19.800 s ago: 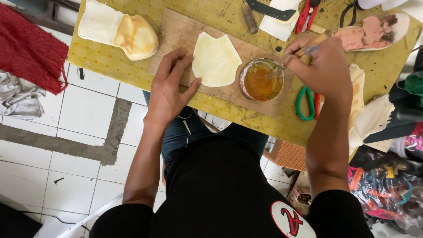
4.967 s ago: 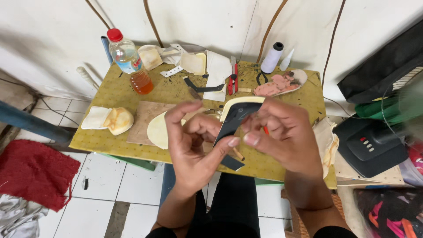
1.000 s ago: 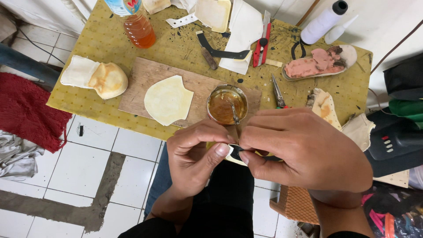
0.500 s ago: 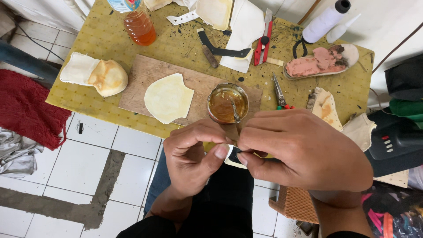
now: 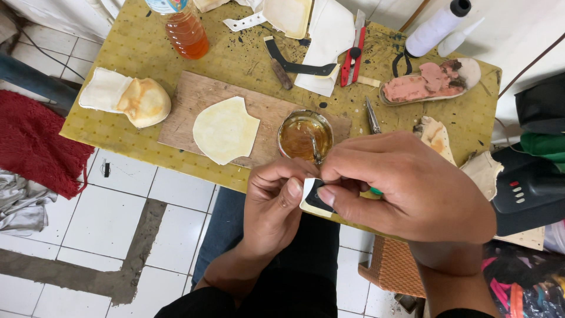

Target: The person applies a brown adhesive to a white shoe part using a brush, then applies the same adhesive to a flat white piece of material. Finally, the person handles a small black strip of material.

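From my remote seat I look down on a yellow worktable [image 5: 147,53] crowded with shoemaking bits, over a white tiled floor [image 5: 118,235]. At the table's centre sits a wooden board [image 5: 188,100]; a cream cut-out piece [image 5: 225,129] lies flat on it, glossy and, as I judge it, already coated. At three o'clock from that piece stands an open tin of amber glue [image 5: 305,136] with a brush handle leaning inside. At nine o'clock from the board lies a pale toe-shaped form [image 5: 144,102]; at twelve o'clock, a bottle of orange liquid [image 5: 185,32]; at two o'clock, a pink shoe last [image 5: 432,82].

Below the tin, at six o'clock, both hands meet over my lap. My left hand [image 5: 273,206] pinches a small black piece with a cream edge [image 5: 315,197] between thumb and forefinger. My right hand [image 5: 412,188] closes on its other side, fingertips pressed to it, something green just showing beneath.

My reading: one part is glued and set aside; this small piece is mid-handling, not yet joined.
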